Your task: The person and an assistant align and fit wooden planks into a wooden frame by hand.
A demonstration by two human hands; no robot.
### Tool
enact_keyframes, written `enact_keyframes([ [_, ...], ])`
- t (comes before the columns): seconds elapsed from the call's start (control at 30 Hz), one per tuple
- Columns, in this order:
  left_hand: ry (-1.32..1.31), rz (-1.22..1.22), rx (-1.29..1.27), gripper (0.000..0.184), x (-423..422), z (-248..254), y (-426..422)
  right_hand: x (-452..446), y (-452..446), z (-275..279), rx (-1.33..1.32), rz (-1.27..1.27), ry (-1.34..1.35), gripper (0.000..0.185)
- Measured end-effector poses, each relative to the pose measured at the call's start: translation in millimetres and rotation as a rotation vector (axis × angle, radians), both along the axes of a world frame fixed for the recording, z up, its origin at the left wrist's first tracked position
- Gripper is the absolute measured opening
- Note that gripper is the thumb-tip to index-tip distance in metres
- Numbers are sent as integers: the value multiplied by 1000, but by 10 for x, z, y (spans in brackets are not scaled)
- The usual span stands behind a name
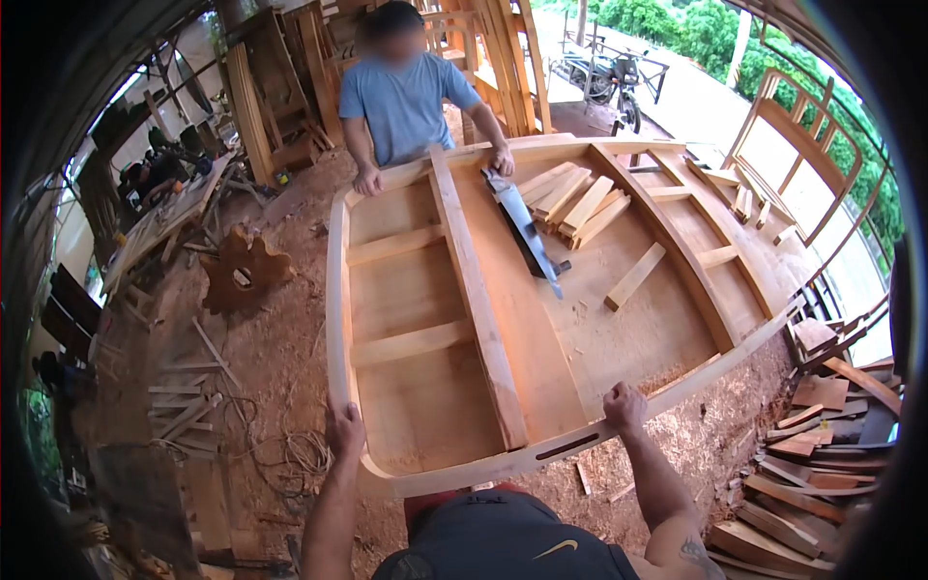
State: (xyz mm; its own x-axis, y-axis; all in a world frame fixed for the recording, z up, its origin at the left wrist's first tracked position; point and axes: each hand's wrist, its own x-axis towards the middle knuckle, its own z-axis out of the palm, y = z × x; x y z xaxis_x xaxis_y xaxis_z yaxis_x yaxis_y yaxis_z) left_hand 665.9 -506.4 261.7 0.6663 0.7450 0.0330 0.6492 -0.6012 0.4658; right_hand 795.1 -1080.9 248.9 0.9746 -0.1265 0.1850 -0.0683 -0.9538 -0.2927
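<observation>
A large wooden frame with rounded corners lies before me, with crosspieces and a thin panel inside. My left hand is closed around its outer edge near the close left corner, fingers partly hidden. My right hand grips the near rail, right of a long dark slot. Between the hands, a long plank runs from the near rail to the far side. A long metal blade, probably a handsaw, rests inside the frame. Beyond it lie several short wood blocks and one separate block.
Across the frame, a person in a blue shirt has both hands at the far rail. Wood offcuts are piled at right. Cord and thin sticks lie on the sawdust-covered floor at left, near a jagged wood slab.
</observation>
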Motion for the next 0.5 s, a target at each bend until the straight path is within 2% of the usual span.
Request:
enact_keyframes([
  [0.17, -30, -14, 36, 65, -37, -167, 42, -32, -24, -28, 1, -8, -8, 12],
  [0.4, 20, 14, 7, 66, 0, 22, -11, -8, 19, 52, -5, -15, 55, 15],
  [0.5, 40, 43, -5, 66, 10, 38, -24, -2, 9, 14, -3, 13, -31, 12],
])
